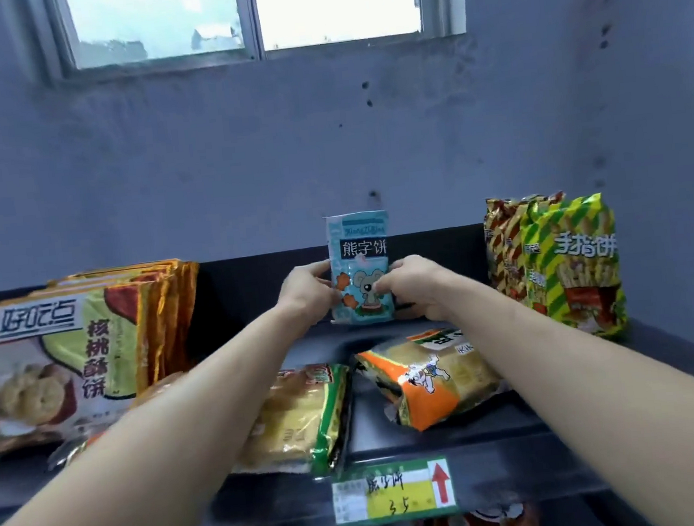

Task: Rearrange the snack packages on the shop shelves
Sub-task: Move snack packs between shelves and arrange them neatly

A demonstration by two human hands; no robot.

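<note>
Both hands point(306, 294) point(413, 288) grip upright blue biscuit box point(359, 257).

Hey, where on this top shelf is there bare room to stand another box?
Bare shelf shows between the blue box and the striped bags, and between that box and the walnut cookie stack. The front is crowded: the green-edged pack and orange pack lie there, a narrow strip between.
</note>
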